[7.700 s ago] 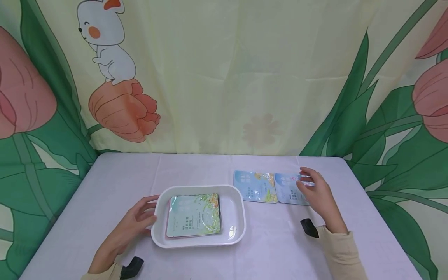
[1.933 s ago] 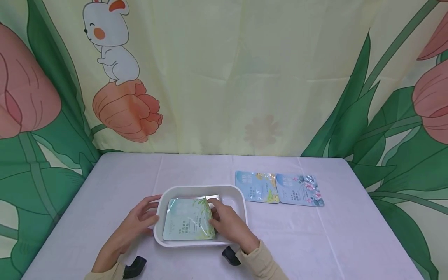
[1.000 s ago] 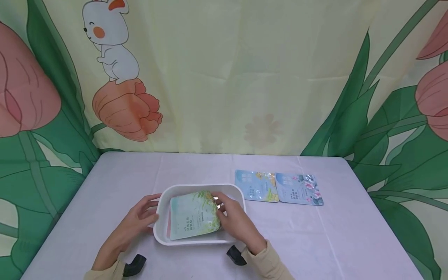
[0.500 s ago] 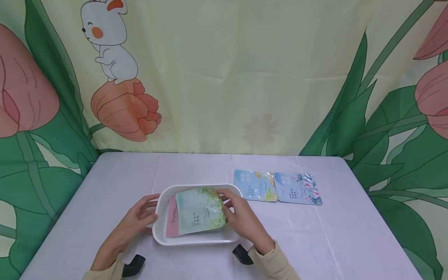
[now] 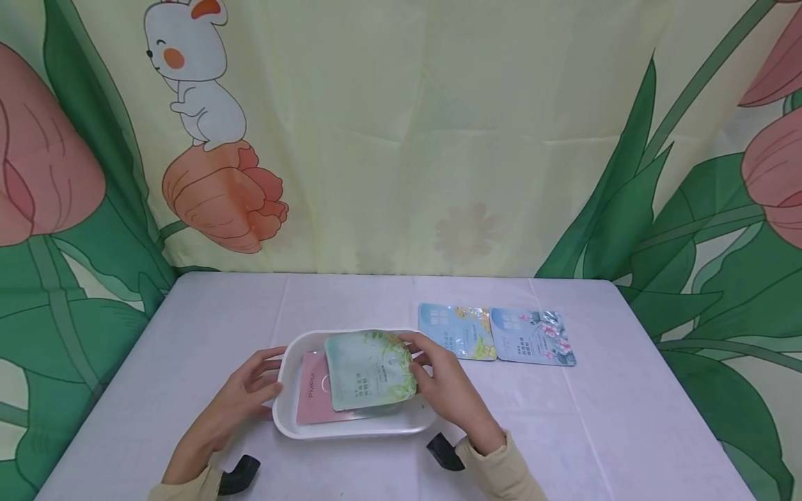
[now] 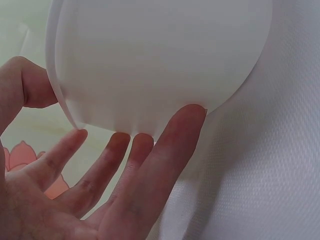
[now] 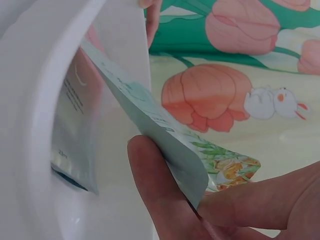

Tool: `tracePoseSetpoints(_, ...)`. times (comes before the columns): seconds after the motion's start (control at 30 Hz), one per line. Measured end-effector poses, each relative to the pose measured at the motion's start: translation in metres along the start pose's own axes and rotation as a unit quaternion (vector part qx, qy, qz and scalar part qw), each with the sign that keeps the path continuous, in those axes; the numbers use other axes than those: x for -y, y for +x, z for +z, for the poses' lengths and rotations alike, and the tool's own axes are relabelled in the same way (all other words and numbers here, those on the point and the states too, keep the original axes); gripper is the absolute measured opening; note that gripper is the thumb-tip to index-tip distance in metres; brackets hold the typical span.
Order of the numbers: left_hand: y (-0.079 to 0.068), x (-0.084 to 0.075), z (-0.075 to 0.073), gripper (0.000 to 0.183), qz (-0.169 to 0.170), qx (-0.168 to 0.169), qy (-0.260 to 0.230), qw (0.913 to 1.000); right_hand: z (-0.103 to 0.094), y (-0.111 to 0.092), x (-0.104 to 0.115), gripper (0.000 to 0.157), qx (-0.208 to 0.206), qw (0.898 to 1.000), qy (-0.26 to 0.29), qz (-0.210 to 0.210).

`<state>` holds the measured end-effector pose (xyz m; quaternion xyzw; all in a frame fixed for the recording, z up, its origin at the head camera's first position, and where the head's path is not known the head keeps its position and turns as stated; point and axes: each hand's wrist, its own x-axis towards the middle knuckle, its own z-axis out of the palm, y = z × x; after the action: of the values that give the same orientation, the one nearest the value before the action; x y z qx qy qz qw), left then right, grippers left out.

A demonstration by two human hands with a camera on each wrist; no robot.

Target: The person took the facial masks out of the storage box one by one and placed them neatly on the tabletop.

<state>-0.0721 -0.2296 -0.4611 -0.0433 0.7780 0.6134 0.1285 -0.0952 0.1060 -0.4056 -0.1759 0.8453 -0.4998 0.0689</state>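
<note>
My right hand (image 5: 447, 383) pinches the right edge of a pale green face mask packet (image 5: 370, 369) with leaves and yellow flowers printed on it. In the right wrist view the green packet (image 7: 150, 120) is tilted up between thumb and fingers, over the tray. Beneath it a pink face mask packet (image 5: 313, 390) lies in the white tray (image 5: 416, 421), partly covered. My left hand (image 5: 247, 390) holds the tray's left end. In the left wrist view its fingertips press the outer wall of the tray (image 6: 165, 55), with one digit reaching over the rim.
Behind the tray's right end, two blue face mask packets lie side by side on the white cloth: one with yellow flowers (image 5: 456, 332), one with pink blossoms (image 5: 532, 337). A printed curtain (image 5: 401, 139) with tulips and a white rabbit hangs past the table's far edge.
Earlier the right hand was at the blossom packet at the back right, then came into the tray. It has since lifted the green packet rightward, uncovering the pink one. The left hand stays on the tray.
</note>
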Motion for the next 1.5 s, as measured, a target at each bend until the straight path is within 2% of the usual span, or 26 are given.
tracePoseSetpoints(0.47, 0.0, -0.002, 0.001, 0.066, -0.003, -0.003, 0.001, 1.0, -0.017, -0.007, -0.002, 0.048, -0.048, 0.999, -0.003, 0.024)
tracePoseSetpoints(0.67, 0.0, -0.003, 0.001, 0.065, -0.002, -0.007, 0.006, 1.0, -0.024, -0.008, -0.002, 0.048, -0.054, 0.998, 0.01, 0.043)
tracePoseSetpoints(1.17, 0.001, -0.004, 0.001, 0.066, -0.005, -0.015, 0.013, 0.9998, -0.052, -0.011, -0.008, 0.046, -0.065, 0.997, 0.017, 0.042)
tracePoseSetpoints(1.5, 0.0, -0.005, -0.002, 0.065, -0.001, -0.008, 0.014, 0.9999, -0.066, -0.014, -0.01, 0.047, -0.073, 0.996, -0.002, 0.053)
